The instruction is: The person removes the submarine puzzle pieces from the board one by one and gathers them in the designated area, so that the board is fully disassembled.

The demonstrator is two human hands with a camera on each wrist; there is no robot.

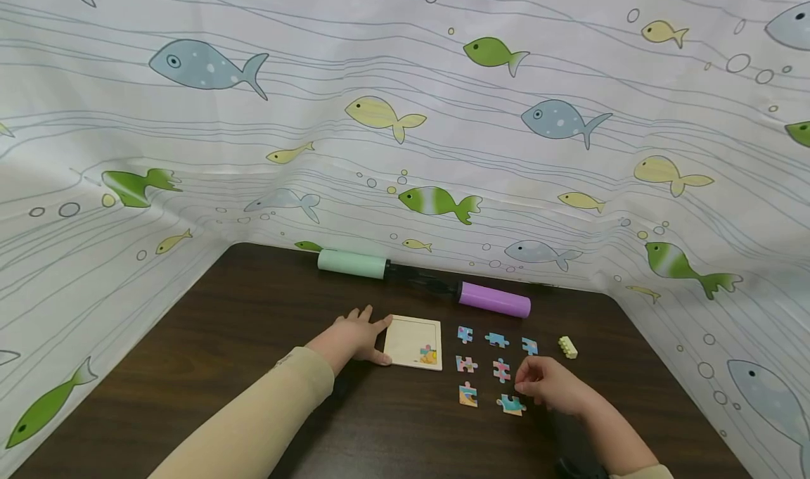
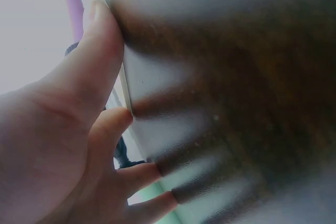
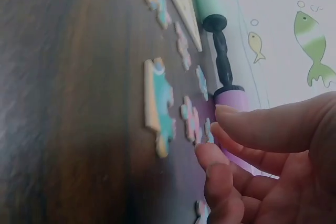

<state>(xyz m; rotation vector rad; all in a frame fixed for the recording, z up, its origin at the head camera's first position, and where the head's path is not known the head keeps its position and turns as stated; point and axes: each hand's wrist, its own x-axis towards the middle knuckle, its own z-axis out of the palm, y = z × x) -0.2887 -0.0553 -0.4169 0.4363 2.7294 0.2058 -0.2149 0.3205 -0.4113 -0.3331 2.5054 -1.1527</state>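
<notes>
Fish-print cloth backs the dark worktop (image 1: 253, 366). Left hand (image 1: 354, 338) rests flat, fingers relaxed, against the puzzle tray (image 1: 413, 342). Right hand (image 1: 550, 384) hovers, loosely curled and holding nothing, beside the near-right puzzle piece (image 1: 510, 404).

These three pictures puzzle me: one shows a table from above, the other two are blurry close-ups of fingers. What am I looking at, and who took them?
No machine here: a person works with bare hands and wears three cameras. The wide picture comes from a camera on the head, looking down at a dark wooden table walled by a fish-print curtain. The two close-ups come from cameras on the wrists.

The left hand rests with straight fingers against the edge of a pale puzzle board, which has one piece fitted in a corner. The right hand hovers with curled fingers over loose puzzle pieces; it seems to hold nothing, thumb and forefinger apart. The nearest piece is the teal piece. Further back lie a small yellow brick and a pump-like tool with green and purple ends.
</notes>
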